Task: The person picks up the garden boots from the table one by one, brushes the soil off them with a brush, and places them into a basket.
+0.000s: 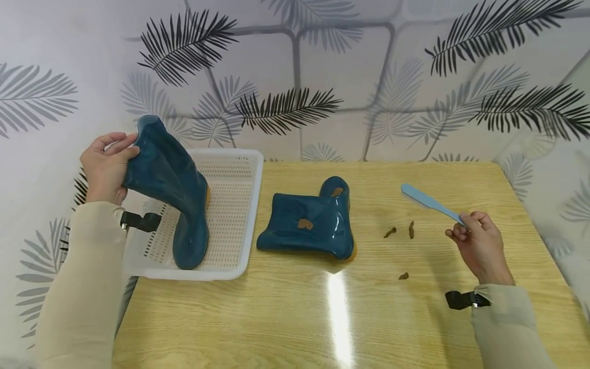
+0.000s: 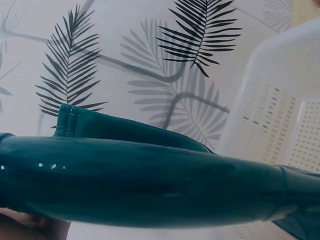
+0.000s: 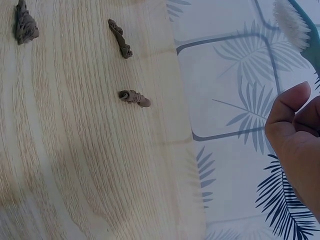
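My left hand (image 1: pixel 105 163) grips a dark teal rubber boot (image 1: pixel 172 169) by the top of its shaft. The boot tilts over the white basket (image 1: pixel 255 215), its toe down inside. In the left wrist view the boot shaft (image 2: pixel 150 182) spans the frame and hides most of the hand. My right hand (image 1: pixel 481 246) pinches the handle end of a light blue brush (image 1: pixel 426 199) above the table's right side; white bristles (image 3: pixel 292 26) show in the right wrist view. A second boot (image 1: pixel 313 205) lies on its side mid-table, with brown smears (image 1: pixel 305 224) on shaft and foot.
Several small brown lumps (image 1: pixel 412 229) of a clay-like material lie on the wood-grain table (image 1: pixel 258 318) between the lying boot and my right hand. A leaf-patterned wall (image 1: pixel 341 66) rises behind the table's back edge.
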Demonstrator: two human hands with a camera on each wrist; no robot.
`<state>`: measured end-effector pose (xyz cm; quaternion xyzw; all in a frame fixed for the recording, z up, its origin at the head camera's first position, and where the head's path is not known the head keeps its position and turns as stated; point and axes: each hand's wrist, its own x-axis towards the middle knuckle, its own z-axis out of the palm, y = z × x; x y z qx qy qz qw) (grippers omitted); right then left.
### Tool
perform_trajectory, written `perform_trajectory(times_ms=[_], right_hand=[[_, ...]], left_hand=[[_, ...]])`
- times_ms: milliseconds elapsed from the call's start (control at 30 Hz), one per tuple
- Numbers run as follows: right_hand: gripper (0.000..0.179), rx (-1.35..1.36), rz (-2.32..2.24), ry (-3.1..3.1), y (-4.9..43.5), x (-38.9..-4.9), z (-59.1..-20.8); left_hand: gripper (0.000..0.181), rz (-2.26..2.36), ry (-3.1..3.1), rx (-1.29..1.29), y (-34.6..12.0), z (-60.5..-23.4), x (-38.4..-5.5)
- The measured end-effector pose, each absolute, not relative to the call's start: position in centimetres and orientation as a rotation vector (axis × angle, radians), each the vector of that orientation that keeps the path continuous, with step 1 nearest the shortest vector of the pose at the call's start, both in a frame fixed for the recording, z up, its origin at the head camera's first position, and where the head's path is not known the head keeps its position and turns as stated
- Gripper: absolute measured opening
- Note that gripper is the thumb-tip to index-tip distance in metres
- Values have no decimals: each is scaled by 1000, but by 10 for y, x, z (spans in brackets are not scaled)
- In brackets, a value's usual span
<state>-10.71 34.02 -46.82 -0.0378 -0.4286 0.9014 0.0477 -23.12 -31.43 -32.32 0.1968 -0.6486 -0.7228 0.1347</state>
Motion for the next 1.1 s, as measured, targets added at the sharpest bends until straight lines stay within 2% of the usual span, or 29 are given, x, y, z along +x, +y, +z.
perform_trajectory(times_ms=[200,467,1100], right_hand=[[18,-124,2746,-1309,339,-108,-469],[19,-107,2745,-1314,338,-108,-471],[18,-129,2772,-1292,336,-110,-473]], left_hand=[[24,-2015,-1980,599,-317,-332,-237],[61,-1926,-2078,667,-322,-336,-236],[67,-1772,-2143,638,-318,-329,-209]])
